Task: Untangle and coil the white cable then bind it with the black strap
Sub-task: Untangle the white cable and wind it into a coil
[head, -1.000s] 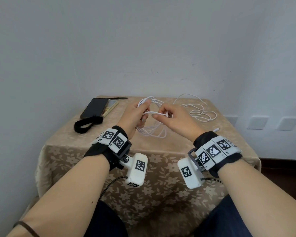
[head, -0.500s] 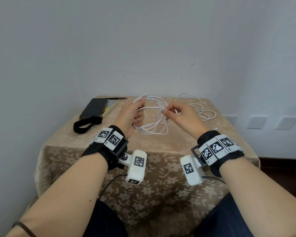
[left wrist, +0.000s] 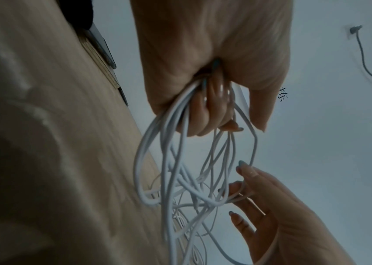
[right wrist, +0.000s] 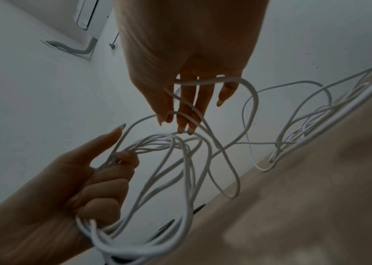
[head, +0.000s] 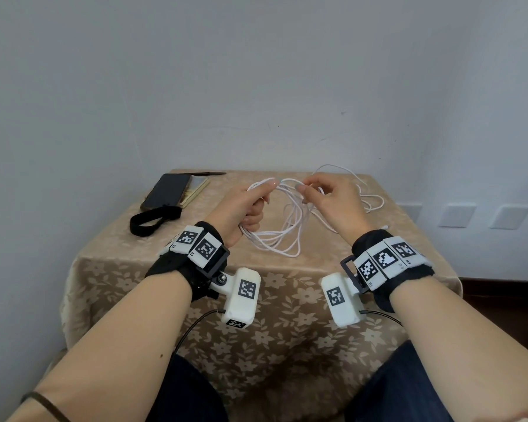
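Observation:
The white cable (head: 282, 236) hangs as several loose loops above the table, and its tail (head: 369, 202) trails off to the right on the cloth. My left hand (head: 253, 202) grips the gathered loops in its fist with the thumb lying along the top; in the left wrist view the left hand (left wrist: 203, 111) has its fingers curled round the bundle (left wrist: 169, 161). My right hand (head: 314, 193) pinches one strand just right of the left thumb. In the right wrist view that strand (right wrist: 194, 114) runs between the right fingertips. The black strap (head: 153, 219) lies on the table's left side.
A dark phone (head: 165, 190) rests on a notebook (head: 197, 190) at the back left, with a pen (head: 209, 173) behind it. The small table (head: 287, 315) with a floral cloth stands in a corner, walls behind and to the left. Wall sockets (head: 457, 215) are at the right.
Both hands have lifted and moved away from my body. The right hand has shifted right and now pinches a strand near the left thumb, and the loops hang longer.

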